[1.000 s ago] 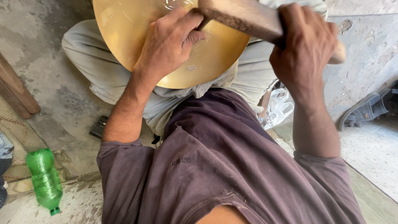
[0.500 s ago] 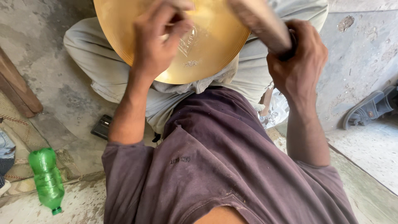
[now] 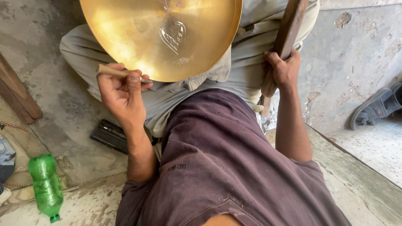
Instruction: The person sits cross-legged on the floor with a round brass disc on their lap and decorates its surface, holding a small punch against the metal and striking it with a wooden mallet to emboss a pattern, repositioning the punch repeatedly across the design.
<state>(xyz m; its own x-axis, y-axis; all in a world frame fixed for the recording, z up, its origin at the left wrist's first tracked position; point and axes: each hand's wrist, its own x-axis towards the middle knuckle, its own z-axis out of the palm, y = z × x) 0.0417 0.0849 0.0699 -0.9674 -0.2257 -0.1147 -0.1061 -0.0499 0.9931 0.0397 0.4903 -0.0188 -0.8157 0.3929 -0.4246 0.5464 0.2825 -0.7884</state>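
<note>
Currently: left hand pinched shut on a thin wooden-handled tool, tip just at the lower rim of the brass dish. Right hand wrapped tight around a wooden mallet handle, beside the dish. Dish rests over the lap, engraved motif near centre. Green plastic bottle lies on the floor, well apart.

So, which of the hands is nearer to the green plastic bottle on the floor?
The left. The left hand, gripping a thin tool at the brass dish's lower rim, is above the green bottle. The right hand grips a wooden mallet far across the lap.
</note>
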